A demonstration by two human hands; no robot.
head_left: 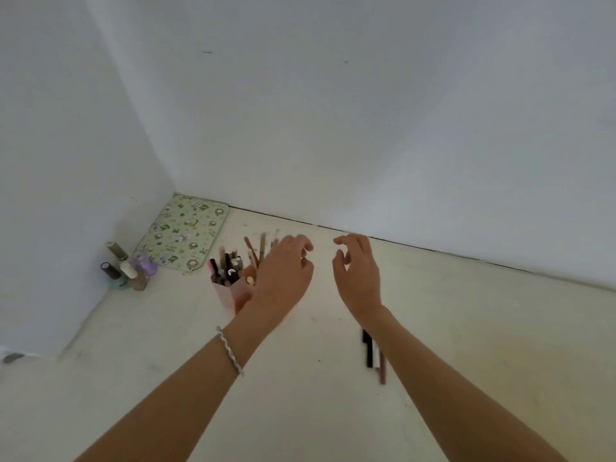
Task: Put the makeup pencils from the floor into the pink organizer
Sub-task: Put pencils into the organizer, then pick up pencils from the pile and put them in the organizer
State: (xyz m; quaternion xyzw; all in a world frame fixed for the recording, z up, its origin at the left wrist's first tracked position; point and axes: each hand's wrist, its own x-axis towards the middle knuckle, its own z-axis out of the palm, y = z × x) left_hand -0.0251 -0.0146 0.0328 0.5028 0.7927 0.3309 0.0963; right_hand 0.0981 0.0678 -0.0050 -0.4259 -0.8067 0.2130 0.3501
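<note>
The pink organizer (pixel 230 291) stands on the pale floor, holding several makeup pencils (pixel 226 266) upright. My left hand (pixel 283 271) hovers just right of it and partly covers it, fingers loosely curled, nothing visible in them. A bracelet sits on that wrist. My right hand (pixel 358 271) is a short way to the right, open with fingers spread and empty. A few dark and brown makeup pencils (pixel 373 356) lie on the floor beside my right forearm, partly hidden by it.
A green patterned pad (pixel 183 233) lies in the corner against the wall. Several nail polish bottles (pixel 128 270) stand by the left wall. White walls close the space at left and back. The floor (pixel 483 328) stretches away to the right.
</note>
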